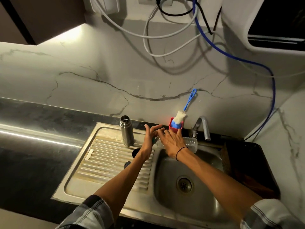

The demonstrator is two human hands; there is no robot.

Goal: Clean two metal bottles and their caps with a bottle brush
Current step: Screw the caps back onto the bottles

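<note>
An uncapped metal bottle stands upright at the back of the drainboard. Two dark caps lie on the ribs, one beside my left wrist and one nearer me, both partly hidden by my left arm. The bottle brush, blue handle and white bristles, leans in a red holder against the wall. My left hand is open, fingers spread. My right hand lies flat on a clear plastic bottle resting on its side at the sink's back rim. A second metal bottle is not visible.
A steel tap arches over the sink basin with its drain. A dark wooden board leans at the sink's right. Loose white, black and blue cables hang on the marble wall. Dark countertop extends left.
</note>
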